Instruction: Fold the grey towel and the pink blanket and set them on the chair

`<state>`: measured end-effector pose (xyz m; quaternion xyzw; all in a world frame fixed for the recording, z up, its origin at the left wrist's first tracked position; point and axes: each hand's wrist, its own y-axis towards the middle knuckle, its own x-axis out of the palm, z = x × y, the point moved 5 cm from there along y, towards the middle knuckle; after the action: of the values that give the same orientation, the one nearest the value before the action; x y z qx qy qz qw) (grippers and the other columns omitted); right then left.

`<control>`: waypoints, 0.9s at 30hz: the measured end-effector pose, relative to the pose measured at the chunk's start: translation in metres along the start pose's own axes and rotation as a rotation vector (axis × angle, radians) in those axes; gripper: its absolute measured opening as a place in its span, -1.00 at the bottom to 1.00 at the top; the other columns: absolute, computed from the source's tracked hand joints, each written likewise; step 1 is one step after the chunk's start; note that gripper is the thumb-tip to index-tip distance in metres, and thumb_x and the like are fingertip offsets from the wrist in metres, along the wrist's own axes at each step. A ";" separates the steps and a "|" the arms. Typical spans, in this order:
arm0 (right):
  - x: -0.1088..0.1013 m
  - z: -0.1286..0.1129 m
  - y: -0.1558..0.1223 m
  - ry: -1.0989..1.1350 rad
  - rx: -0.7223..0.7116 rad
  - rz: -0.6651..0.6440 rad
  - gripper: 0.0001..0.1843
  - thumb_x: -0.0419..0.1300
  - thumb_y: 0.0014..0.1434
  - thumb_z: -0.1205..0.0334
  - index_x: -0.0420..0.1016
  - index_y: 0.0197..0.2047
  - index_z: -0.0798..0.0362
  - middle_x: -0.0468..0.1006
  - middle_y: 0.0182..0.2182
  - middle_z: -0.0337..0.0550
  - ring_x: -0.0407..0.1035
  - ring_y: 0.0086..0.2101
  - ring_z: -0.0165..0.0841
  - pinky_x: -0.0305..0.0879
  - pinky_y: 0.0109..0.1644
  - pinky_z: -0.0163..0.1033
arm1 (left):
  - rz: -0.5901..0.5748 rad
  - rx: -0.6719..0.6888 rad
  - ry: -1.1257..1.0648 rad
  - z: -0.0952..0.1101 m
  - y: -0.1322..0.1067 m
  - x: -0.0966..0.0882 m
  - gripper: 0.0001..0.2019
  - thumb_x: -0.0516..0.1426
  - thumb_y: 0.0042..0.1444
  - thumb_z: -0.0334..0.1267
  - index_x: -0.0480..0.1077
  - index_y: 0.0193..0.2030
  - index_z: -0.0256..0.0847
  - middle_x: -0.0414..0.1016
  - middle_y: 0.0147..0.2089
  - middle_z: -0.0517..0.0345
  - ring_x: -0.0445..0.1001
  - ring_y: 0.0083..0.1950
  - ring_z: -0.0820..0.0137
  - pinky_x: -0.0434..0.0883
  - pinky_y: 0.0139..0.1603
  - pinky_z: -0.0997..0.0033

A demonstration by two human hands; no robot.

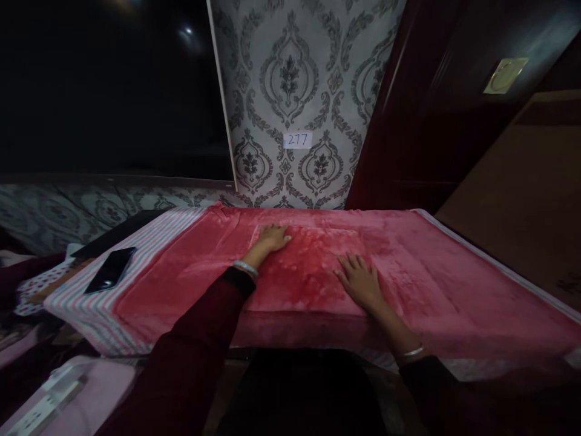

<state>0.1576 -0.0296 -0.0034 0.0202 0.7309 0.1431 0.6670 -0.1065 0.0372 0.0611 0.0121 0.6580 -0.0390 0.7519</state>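
A pink fleece blanket (431,272) lies spread over a narrow table, with a smaller folded pink cloth (308,266) on top of it. My left hand (271,238) rests flat on the far left corner of the folded cloth, fingers stretched out. My right hand (358,280) lies palm down on the cloth's near right part, fingers spread. Both wrists wear bangles and dark red sleeves. Neither hand holds anything.
A black phone (110,269) lies on the striped cover (149,242) at the table's left end. A white power strip (43,406) sits lower left. Patterned wallpaper with a "277" label (297,140) is behind; a dark wooden door (431,121) stands at right.
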 end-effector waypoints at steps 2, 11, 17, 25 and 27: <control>0.008 -0.001 -0.002 -0.023 0.013 -0.002 -0.44 -0.01 0.48 0.05 0.29 0.47 -0.07 0.16 0.49 0.01 0.08 0.43 0.03 0.15 0.36 0.34 | 0.030 -0.071 -0.003 -0.007 0.014 0.010 -0.39 -0.07 0.41 -0.01 0.17 0.53 -0.12 0.12 0.57 -0.16 0.02 0.59 -0.08 -0.02 0.53 -0.30; 0.019 0.005 -0.004 0.008 0.009 0.011 -0.41 -0.09 0.49 -0.03 0.25 0.49 -0.11 0.15 0.50 0.00 0.04 0.44 0.01 0.12 0.37 0.34 | 0.124 -0.134 -0.024 -0.023 0.025 0.037 -0.36 -0.14 0.39 0.09 0.18 0.52 -0.07 0.17 0.54 -0.16 0.04 0.55 -0.17 0.18 0.40 -0.42; 0.015 0.006 -0.009 0.035 0.014 -0.004 -0.41 -0.10 0.50 -0.06 0.25 0.49 -0.13 0.18 0.49 -0.03 0.04 0.45 -0.03 0.09 0.40 0.30 | 0.136 -0.147 -0.012 -0.020 0.025 0.032 -0.36 -0.12 0.38 0.08 0.23 0.48 -0.17 0.25 0.48 -0.22 0.12 0.51 -0.15 0.24 0.38 -0.33; 0.013 0.024 -0.069 -0.019 0.083 0.013 -0.41 -0.07 0.49 0.01 0.22 0.51 -0.13 0.15 0.50 -0.06 0.00 0.46 -0.02 0.12 0.39 0.25 | 0.160 -0.120 -0.024 -0.021 0.026 0.032 -0.34 -0.13 0.38 0.08 0.18 0.51 -0.16 0.19 0.51 -0.22 0.10 0.51 -0.17 0.24 0.37 -0.33; 0.014 0.032 -0.085 -0.009 0.075 0.033 -0.41 -0.06 0.48 0.03 0.23 0.50 -0.13 0.15 0.50 -0.07 0.02 0.45 -0.02 0.14 0.39 0.24 | 0.159 -0.122 -0.029 -0.021 0.026 0.032 -0.34 -0.13 0.38 0.09 0.17 0.51 -0.15 0.18 0.52 -0.22 0.07 0.53 -0.18 0.22 0.37 -0.36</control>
<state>0.2013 -0.1016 -0.0394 0.0577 0.7323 0.1265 0.6667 -0.1212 0.0636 0.0254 0.0178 0.6450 0.0606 0.7616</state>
